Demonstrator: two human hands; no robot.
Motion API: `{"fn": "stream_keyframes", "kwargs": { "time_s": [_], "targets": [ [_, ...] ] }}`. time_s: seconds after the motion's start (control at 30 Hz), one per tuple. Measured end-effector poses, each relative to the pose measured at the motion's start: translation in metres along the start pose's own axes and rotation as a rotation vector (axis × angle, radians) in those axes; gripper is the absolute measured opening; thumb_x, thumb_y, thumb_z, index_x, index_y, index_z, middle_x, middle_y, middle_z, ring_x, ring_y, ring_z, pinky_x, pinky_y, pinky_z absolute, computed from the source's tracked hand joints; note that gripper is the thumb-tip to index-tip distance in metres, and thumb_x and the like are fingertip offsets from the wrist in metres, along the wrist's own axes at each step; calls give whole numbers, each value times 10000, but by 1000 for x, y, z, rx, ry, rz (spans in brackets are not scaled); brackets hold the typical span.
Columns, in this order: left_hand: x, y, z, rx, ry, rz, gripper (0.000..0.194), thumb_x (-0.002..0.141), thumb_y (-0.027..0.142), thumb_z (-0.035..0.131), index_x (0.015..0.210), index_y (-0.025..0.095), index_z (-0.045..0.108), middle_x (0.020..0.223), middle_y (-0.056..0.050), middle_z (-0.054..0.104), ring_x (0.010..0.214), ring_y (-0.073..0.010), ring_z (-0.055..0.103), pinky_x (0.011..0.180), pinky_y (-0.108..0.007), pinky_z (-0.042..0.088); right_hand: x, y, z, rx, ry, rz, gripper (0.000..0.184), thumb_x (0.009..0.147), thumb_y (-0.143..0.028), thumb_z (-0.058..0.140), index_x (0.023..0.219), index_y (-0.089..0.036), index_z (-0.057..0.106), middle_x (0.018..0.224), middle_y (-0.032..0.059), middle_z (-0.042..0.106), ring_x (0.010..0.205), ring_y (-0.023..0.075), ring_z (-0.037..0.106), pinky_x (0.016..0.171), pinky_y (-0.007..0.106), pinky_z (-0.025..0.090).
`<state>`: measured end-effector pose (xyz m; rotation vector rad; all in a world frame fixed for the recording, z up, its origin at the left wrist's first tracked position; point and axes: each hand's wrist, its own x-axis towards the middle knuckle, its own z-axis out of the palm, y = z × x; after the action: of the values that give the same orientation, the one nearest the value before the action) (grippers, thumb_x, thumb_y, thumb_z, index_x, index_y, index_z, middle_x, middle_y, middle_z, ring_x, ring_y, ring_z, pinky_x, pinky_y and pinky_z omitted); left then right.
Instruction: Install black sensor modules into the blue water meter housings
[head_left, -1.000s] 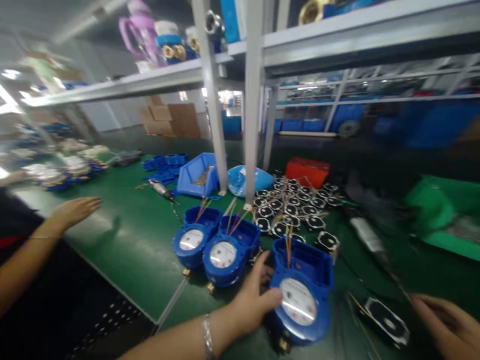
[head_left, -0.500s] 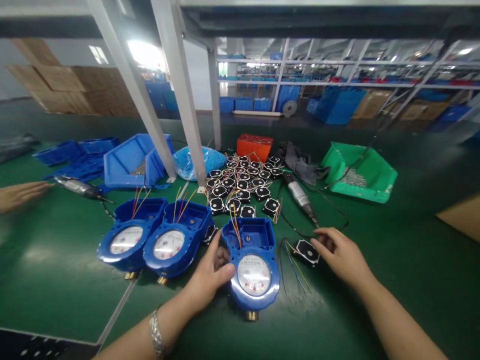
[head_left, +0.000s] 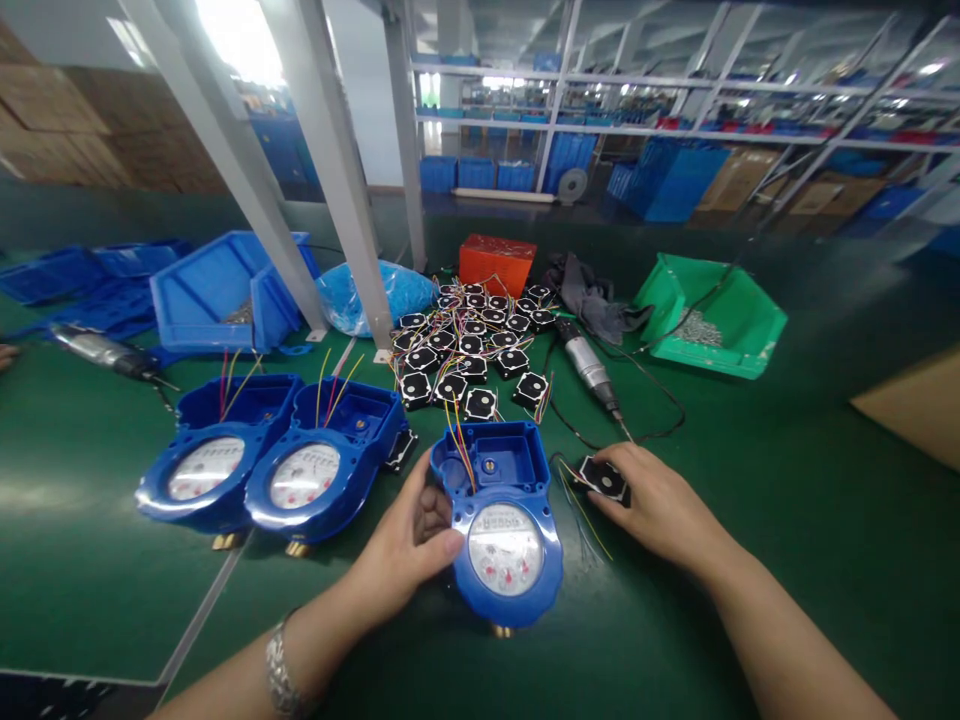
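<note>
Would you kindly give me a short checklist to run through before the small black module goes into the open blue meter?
1. Left hand steadies the blue meter: ok.
2. Right hand is on the black module: ok.
3. Meter compartment is open: ok.
4. Meter wires are clear of the compartment: not ok, they rise from it.
5. Module wires are untangled: cannot tell.
6. Screwdriver lies nearby: ok.

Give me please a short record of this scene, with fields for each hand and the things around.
left hand: grips the left side of the nearest blue meter
right hand: rests on a black module with loose wires
other meters: two blue meters to the left
module pile: behind the nearest meter
screwdriver: lies beside the pile
bins: green bin, blue bin
</note>
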<state>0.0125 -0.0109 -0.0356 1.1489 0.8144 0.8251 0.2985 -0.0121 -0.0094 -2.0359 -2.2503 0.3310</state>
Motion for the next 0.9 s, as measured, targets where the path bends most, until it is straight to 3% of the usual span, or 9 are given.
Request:
{"fn": "stream_keyframes", "kwargs": {
  "time_s": [0.2, 0.3, 0.43, 0.53, 0.63, 0.9],
  "targets": [
    [-5, -2, 5, 51, -20, -24, 930, 646, 528, 627, 1340, 202, 101, 869, -57, 533, 787, -203, 551, 728, -348, 444, 1, 2, 2, -1, -9, 5, 261, 767, -344, 529, 965, -177, 508, 986, 28, 484, 911, 145, 466, 791, 293, 414],
    [-4, 1, 4, 201, 91, 14, 869, 668, 562, 576, 1325, 190, 145, 1001, -96, 476, 895, -232, 525, 798, -402, 438, 1, 2, 2, 5, -2, -12, 263, 768, -341, 529, 969, -173, 508, 983, 31, 486, 906, 142, 470, 776, 277, 412],
    [4, 17, 3, 473, 271, 214, 851, 655, 544, 588, 1323, 203, 187, 1218, -132, 344, 1156, -297, 365, 942, -465, 349, 0, 4, 3, -3, 15, -32, 269, 766, -338, 524, 960, -151, 519, 966, 52, 490, 880, 142, 478, 741, 256, 411],
    [16, 33, 6, 590, 158, 303, 819, 649, 473, 630, 1317, 229, 224, 1312, -116, 321, 1198, -291, 342, 981, -459, 319, 0, 6, 3, -16, 12, -43, 272, 767, -341, 521, 969, -158, 522, 971, 49, 489, 881, 138, 478, 746, 257, 415],
    [28, 42, 10, 711, 44, 334, 647, 658, 388, 642, 1221, 200, 387, 1240, -101, 431, 1152, -270, 406, 987, -434, 321, -1, 8, 2, -38, 20, -60, 293, 762, -344, 527, 1000, -174, 524, 992, 45, 483, 888, 133, 477, 746, 254, 421],
    [33, 40, 9, 770, 80, 366, 593, 651, 360, 630, 1175, 185, 415, 1154, -92, 485, 1066, -253, 469, 934, -420, 367, -4, 5, 0, 3, 0, 8, 264, 761, -327, 527, 993, -203, 527, 986, 26, 492, 908, 145, 474, 768, 279, 419]
  ]
}}
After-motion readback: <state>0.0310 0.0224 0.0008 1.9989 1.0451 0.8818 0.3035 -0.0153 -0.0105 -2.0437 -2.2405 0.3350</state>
